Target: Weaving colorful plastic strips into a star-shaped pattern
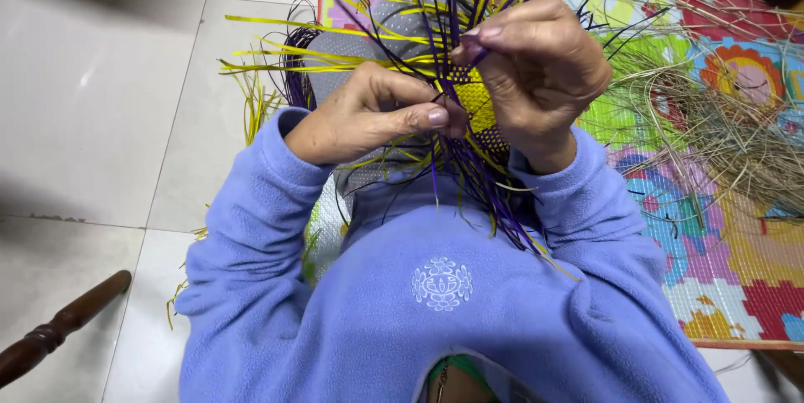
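A small woven piece (pixel 476 100) of yellow and purple strips sits between my hands, with long loose strip ends (pixel 394 30) fanning out upward and hanging down over my lap. My left hand (pixel 373 111) pinches the weave's left edge between thumb and fingers. My right hand (pixel 536 68) curls over the top right of the weave, its fingertips gripping purple and yellow strips. Both arms are in lilac fleece sleeves (pixel 251 227). Much of the weave is hidden behind my fingers.
A colourful foam play mat (pixel 729 260) lies at the right, with a heap of dry straw-coloured fibres (pixel 720 126) on it. Pale floor tiles (pixel 92 101) spread to the left. A dark turned wooden leg (pixel 59 328) juts in at the lower left.
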